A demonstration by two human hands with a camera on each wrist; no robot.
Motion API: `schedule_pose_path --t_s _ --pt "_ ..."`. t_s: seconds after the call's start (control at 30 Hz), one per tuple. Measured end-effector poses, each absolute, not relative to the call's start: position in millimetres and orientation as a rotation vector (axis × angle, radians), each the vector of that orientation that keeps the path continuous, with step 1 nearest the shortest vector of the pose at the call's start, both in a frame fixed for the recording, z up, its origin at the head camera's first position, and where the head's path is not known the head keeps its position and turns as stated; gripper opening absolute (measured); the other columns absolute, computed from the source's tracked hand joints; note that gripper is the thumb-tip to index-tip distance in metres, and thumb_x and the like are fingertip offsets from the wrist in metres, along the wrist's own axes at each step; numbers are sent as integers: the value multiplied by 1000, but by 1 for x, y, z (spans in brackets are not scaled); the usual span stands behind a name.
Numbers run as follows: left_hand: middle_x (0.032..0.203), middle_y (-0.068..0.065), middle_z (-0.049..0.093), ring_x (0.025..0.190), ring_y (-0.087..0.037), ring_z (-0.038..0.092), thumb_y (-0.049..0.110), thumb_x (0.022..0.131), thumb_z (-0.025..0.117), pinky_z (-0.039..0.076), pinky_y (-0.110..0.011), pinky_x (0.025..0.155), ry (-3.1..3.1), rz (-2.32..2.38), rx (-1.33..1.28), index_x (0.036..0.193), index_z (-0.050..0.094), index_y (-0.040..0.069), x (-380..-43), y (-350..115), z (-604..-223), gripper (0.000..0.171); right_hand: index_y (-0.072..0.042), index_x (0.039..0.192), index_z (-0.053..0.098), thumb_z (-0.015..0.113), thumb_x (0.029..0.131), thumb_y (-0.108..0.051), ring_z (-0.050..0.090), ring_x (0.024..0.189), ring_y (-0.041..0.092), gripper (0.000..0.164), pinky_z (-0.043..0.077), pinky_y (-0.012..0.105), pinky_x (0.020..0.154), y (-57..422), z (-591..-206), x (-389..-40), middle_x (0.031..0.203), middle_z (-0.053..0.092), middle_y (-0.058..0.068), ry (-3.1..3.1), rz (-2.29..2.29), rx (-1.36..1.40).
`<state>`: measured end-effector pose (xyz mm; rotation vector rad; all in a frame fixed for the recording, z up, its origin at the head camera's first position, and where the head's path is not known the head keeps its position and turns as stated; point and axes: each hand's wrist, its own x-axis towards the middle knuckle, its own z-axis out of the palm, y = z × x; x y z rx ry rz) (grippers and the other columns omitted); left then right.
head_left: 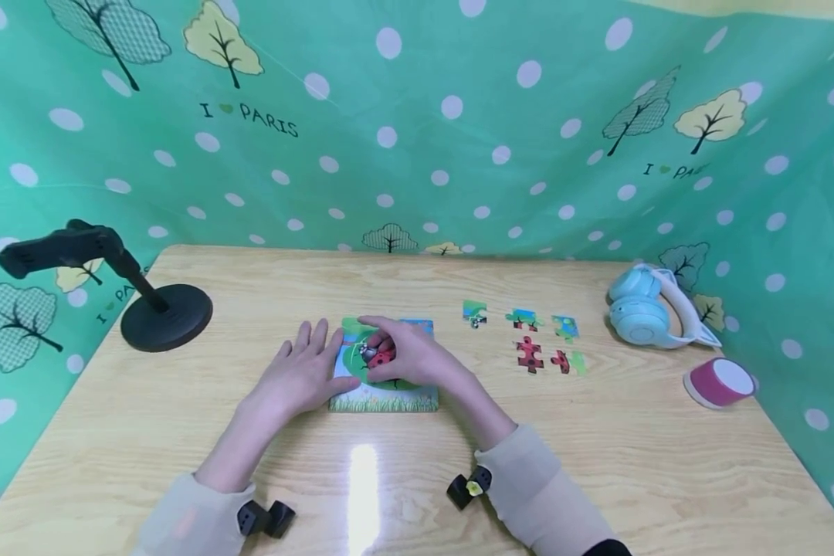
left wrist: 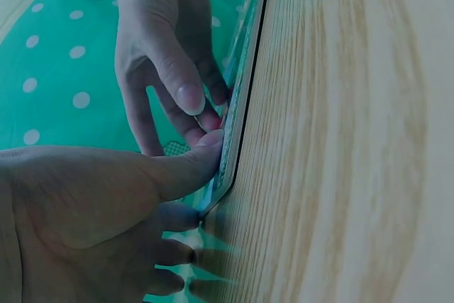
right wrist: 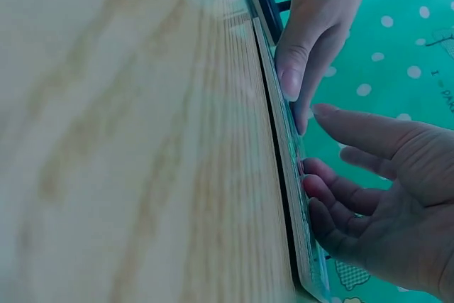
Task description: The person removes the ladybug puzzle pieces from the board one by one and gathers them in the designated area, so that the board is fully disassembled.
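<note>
Set wide on puzzle (head_left: 385, 403) at centre of frame, with bent fingertips of right hand (head_left: 411, 354) over its ladybug, thumb apart, and with thumb of left hand (head_left: 304, 371) on its left part, fingers straight. Laid out right of centre: loose pieces (head_left: 529, 355), five. At right, headphones (head_left: 641, 318) above cup (head_left: 714, 383); at left, black stand (head_left: 170, 323).

Pale wooden table (head_left: 285, 284). On it: puzzle board (head_left: 384, 400) near middle, loose puzzle pieces (head_left: 530, 355) to its right, black stand (head_left: 168, 318) at left, blue-and-white headphones (head_left: 641, 315) at right, pinkish-red cup (head_left: 717, 384) near right edge.
</note>
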<state>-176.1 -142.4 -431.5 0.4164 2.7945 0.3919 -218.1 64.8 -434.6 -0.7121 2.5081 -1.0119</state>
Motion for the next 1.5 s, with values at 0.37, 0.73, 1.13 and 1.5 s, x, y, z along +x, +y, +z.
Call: schedule_pose_path --t_s 0.37,0.73,1.13,1.5 --pt "169 -32 12 157 -54 9 49 101 60 20 -74 122 2777 408 402 161 27 -1 -172 -143 -431 84 -14 156 45 85 84 -12 64 105 16 83 54 31 92 57 -431 -212 120 71 6 2559 -913 -719" --pt "167 -35 14 156 -55 12 46 101 61 21 -74 121 2795 414 419 159 29 -4 -171 -141 -431 83 -13 156 46 92 77 -18 63 112 16 91 54 33 99 54 -433 -208 125 70 1 2643 -812 -699" --pt "166 -36 14 155 -56 13 46 100 62 22 -75 120 2806 423 416 159 28 -4 -170 -139 -430 85 -16 155 47 91 78 -25 56 127 20 90 49 42 110 51 -433 -202 144 60 5 2662 -717 -656" --pt "166 -36 14 154 -57 13 48 100 61 22 -76 119 2807 426 433 160 31 1 -172 -140 -428 82 -14 154 49 92 77 -26 56 121 17 88 49 38 107 52 -434 -205 139 61 4 2668 -743 -645"
